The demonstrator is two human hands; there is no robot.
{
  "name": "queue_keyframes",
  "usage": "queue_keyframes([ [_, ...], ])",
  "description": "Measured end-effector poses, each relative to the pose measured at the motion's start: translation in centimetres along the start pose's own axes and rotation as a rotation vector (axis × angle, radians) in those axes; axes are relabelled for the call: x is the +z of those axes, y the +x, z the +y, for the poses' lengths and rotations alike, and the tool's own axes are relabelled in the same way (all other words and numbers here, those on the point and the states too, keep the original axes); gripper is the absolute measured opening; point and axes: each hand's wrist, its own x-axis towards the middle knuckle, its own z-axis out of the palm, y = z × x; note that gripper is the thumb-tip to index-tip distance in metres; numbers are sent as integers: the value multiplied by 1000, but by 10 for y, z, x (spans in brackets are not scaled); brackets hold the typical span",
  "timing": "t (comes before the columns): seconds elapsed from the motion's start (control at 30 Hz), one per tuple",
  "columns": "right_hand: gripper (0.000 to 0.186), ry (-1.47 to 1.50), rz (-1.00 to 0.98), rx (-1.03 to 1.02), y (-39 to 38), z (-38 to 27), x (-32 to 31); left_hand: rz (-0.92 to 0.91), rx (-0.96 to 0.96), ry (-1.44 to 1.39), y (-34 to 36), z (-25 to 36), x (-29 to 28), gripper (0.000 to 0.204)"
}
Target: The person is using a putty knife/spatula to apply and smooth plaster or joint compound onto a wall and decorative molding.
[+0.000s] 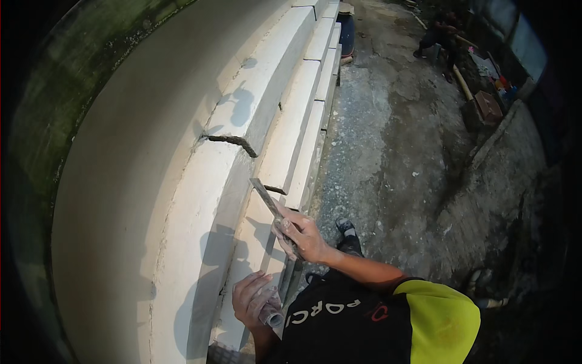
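Head view: a narrow flat bar (264,193) is clamped in the right hand (306,238), its tip close by the white ledge (203,182); whether they touch cannot be told. Lower, apart from it, a grey tube-like piece (271,315) is gripped by the left hand (248,297). Edges might be chipped by tilted pressure; the piece could be dropped through a loosened hold.

I've got hard sunlight on the white ledges (209,176) left of the right-hand fingers (293,231), crisp shadows (193,312) below-left of them; ground (418,145) to their upper right reads dimmer, far person (445,37) murky, fisheye bends edges, corners black
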Motion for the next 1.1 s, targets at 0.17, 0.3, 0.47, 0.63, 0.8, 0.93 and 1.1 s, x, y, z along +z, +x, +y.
queue_keyframes([
  [0.17,60,220,542,-33,35,9,-4,-48,2,-29,-10,-3,-22,8],
  [0.3,59,130,331,-45,26,-3,25,-60,77,13,-13,-7,-18,10],
  [0.47,57,195,433,-51,28,9,9,72,-23,-172,2,7,-14,7],
  [0.63,54,386,440,-67,61,2,8,93,118,-111,45,5,-16,15],
  [0.8,58,351,431,-37,76,2,-14,114,104,135,78,11,0,16],
  [0.93,57,347,348,-6,63,-8,-14,-29,92,459,93,12,14,16],
  [1.1,55,442,432,-27,102,-20,-53,-14,28,776,120,16,44,18],
])
